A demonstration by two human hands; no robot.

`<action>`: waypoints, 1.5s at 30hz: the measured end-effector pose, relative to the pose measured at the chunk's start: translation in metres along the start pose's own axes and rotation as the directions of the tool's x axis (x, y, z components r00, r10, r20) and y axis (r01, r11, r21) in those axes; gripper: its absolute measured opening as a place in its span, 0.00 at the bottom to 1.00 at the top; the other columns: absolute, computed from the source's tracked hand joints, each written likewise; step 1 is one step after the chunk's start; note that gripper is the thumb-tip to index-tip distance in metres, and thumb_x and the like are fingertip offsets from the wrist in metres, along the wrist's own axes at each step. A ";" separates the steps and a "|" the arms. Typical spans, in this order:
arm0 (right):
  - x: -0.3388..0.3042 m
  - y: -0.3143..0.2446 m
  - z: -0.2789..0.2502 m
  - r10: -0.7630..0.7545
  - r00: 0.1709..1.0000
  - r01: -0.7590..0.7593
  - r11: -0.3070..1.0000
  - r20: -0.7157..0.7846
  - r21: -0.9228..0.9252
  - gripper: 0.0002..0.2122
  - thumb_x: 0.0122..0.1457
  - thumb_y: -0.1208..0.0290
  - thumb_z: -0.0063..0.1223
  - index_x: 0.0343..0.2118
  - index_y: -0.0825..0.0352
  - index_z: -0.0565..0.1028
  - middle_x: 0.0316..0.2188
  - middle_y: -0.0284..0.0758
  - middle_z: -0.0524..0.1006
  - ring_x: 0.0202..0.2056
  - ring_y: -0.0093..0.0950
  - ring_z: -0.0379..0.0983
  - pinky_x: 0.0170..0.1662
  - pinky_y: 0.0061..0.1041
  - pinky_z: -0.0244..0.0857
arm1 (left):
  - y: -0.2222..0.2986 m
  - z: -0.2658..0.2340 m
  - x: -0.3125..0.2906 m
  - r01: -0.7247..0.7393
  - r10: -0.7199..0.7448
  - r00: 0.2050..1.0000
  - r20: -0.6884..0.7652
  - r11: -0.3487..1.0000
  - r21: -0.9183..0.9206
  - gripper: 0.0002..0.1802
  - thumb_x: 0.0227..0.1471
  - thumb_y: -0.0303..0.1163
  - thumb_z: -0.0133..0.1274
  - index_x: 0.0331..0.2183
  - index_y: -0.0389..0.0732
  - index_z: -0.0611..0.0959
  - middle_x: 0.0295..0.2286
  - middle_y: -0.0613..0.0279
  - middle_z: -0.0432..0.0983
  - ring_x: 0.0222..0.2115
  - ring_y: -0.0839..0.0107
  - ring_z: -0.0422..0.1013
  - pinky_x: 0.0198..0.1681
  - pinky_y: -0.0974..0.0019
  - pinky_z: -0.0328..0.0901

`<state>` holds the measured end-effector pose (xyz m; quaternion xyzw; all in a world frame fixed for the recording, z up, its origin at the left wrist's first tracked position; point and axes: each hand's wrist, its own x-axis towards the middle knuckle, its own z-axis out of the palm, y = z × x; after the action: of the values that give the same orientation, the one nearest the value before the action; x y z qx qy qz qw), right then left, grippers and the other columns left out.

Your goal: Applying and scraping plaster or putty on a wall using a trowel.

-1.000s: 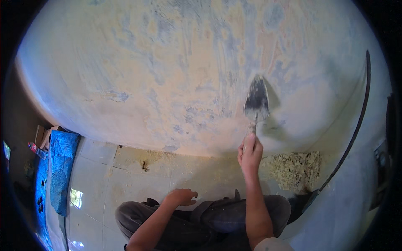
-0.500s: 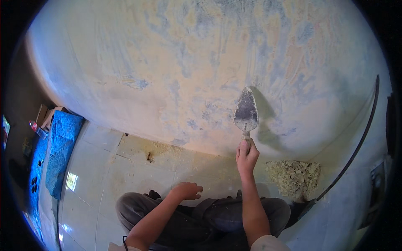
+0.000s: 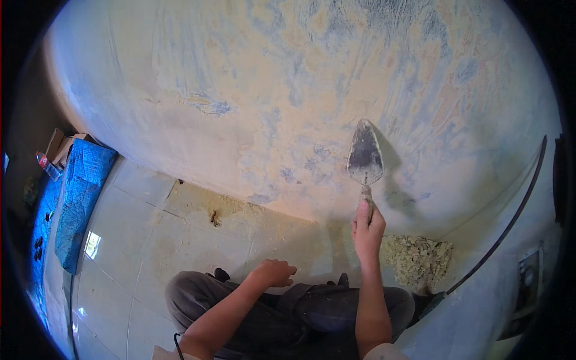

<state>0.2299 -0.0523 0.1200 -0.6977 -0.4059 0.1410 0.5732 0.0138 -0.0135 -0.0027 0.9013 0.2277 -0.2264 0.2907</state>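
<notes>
Patchy wall (image 3: 198, 144) filling twelve o'clock, pale with blue-grey streaks, and below it a tiled floor (image 3: 135, 231) spreading round to eight. Blue sheet (image 3: 87, 198) out at nine, dark cord-like strip (image 3: 521, 208) curving down at three, heap of flakes (image 3: 419, 259) at four, near the wall's foot. And at two, the trowel (image 3: 364, 157), pointed blade aimed at twelve, up in front of the wall; whether its tip touches, can't tell! Looks stiff, fairly light, perhaps a touch blade-heavy, rim crusted; handle's the place to hold, well back from that edge. Right hand (image 3: 368, 231) has it, grip wrapped round the handle. Left hand (image 3: 276, 273) at six, fingers loosely bent, nothing seen in it. Roomiest swing looks toward ten; heap and strip crowd four and three.
</notes>
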 end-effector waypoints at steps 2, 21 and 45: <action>-0.001 -0.003 0.002 0.130 0.992 -0.130 0.992 0.007 -0.002 0.19 0.68 0.58 0.44 0.28 0.71 0.70 0.13 0.29 0.65 0.15 0.18 0.62 0.19 0.23 0.55 | 0.000 0.000 -0.001 -0.028 0.028 0.999 -0.030 1.000 -0.005 0.21 0.57 0.49 0.51 0.49 0.51 0.77 0.43 0.52 0.76 0.45 0.51 0.73 0.46 0.48 0.68; -0.007 -0.014 0.012 0.072 0.997 -0.072 0.997 0.005 0.034 0.19 0.68 0.59 0.43 0.25 0.69 0.69 0.13 0.28 0.66 0.13 0.18 0.62 0.17 0.23 0.55 | 0.000 -0.002 -0.004 -0.053 0.050 0.998 -0.049 0.998 -0.042 0.22 0.56 0.48 0.52 0.49 0.51 0.77 0.42 0.53 0.77 0.44 0.51 0.74 0.46 0.47 0.68; 0.005 -0.015 0.002 -0.010 0.998 0.007 0.999 -0.064 -0.050 0.19 0.68 0.58 0.43 0.24 0.67 0.68 0.13 0.27 0.64 0.13 0.16 0.60 0.15 0.20 0.52 | 0.000 -0.005 -0.009 -0.016 0.014 0.996 -0.087 1.000 -0.020 0.22 0.56 0.49 0.52 0.50 0.51 0.77 0.43 0.52 0.76 0.45 0.51 0.73 0.47 0.48 0.68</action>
<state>0.2259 -0.0472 0.1351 -0.7141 -0.3936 0.1058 0.5692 0.0083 -0.0122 0.0056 0.9089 0.2359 -0.1822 0.2915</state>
